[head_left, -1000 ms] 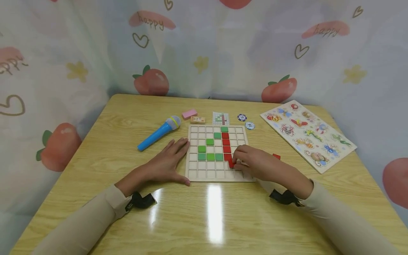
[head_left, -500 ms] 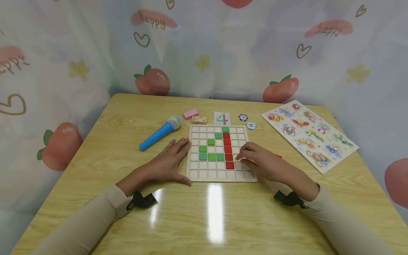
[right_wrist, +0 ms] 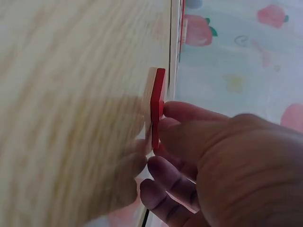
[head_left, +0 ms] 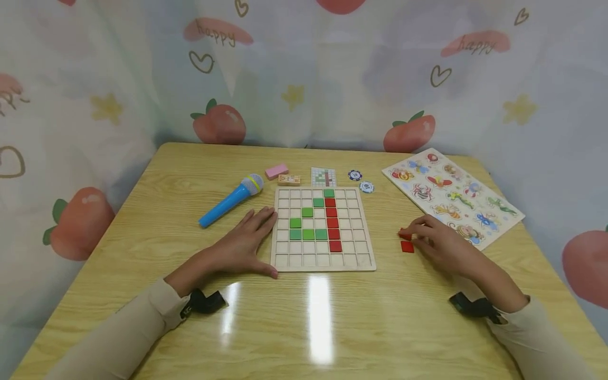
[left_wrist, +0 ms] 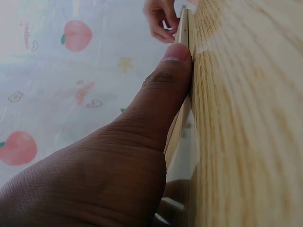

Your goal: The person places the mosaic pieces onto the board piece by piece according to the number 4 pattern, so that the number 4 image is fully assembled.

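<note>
A wooden grid board (head_left: 353,261) lies on the table, with green tiles (head_left: 308,234) in a stepped line and red tiles (head_left: 333,223) in a column. My left hand (head_left: 237,245) rests at the board's left side, fingers spread and thumb near its front corner; in the left wrist view the thumb (left_wrist: 156,94) lies along the board's edge. Off to the right of the board, my right hand (head_left: 442,245) has its curled thumb and index finger at a loose red tile (head_left: 405,233), pinching it. A second loose red tile (head_left: 407,247) lies just in front, flat on the table.
Behind the board are a small pattern card (head_left: 323,177), two poker chips (head_left: 355,175), a pink block (head_left: 277,171) and a small printed block (head_left: 289,180). A blue toy microphone (head_left: 230,203) lies at left, an insect puzzle board (head_left: 456,195) at right.
My right hand let go of the red tile at the bottom of the column and moved right to the loose red tiles. My left hand stays at the board's left edge.
</note>
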Action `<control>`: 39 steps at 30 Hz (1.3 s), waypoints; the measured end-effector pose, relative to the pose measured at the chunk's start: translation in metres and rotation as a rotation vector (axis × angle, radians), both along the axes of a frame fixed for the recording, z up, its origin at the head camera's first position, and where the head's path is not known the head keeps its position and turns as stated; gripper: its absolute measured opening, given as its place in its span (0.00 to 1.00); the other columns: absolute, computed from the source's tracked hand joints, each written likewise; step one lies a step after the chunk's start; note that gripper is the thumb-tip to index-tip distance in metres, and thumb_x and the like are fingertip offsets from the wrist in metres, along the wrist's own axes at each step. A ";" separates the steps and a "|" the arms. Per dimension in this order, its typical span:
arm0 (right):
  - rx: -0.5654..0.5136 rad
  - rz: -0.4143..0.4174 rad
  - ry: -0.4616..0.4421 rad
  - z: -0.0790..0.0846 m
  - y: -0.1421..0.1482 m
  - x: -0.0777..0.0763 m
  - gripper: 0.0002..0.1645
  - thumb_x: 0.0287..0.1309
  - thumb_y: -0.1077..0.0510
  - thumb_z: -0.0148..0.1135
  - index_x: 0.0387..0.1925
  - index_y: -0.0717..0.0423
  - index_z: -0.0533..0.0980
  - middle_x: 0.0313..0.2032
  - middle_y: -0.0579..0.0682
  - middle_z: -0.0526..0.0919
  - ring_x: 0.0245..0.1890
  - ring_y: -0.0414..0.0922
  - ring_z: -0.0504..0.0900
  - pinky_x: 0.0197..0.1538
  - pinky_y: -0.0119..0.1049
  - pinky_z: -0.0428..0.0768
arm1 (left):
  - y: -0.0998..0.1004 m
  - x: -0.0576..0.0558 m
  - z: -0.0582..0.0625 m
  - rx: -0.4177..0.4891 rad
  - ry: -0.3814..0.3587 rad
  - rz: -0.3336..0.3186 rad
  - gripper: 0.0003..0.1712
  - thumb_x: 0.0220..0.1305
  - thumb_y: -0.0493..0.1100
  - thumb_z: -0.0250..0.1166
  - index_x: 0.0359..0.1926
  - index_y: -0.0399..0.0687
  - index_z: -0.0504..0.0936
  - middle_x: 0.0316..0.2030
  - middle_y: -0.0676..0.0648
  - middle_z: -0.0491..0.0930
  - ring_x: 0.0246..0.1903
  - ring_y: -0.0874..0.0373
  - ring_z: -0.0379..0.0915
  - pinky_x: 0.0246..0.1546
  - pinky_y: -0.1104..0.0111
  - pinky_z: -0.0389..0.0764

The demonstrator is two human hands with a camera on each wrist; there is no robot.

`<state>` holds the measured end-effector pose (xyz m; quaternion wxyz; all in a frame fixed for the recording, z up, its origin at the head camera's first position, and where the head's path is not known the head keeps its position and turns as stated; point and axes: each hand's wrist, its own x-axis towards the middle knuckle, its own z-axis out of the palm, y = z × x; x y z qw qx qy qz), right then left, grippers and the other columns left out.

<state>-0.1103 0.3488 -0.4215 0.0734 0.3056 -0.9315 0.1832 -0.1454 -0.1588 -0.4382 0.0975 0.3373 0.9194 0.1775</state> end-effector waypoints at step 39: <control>0.106 0.341 -0.047 0.019 -0.146 0.013 0.06 0.66 0.61 0.73 0.42 0.48 0.85 0.50 0.44 0.85 0.51 0.40 0.82 0.54 0.36 0.88 | 0.001 -0.002 -0.005 0.010 -0.002 0.002 0.85 0.44 0.84 0.74 0.87 0.43 0.42 0.88 0.42 0.38 0.88 0.46 0.32 0.88 0.45 0.36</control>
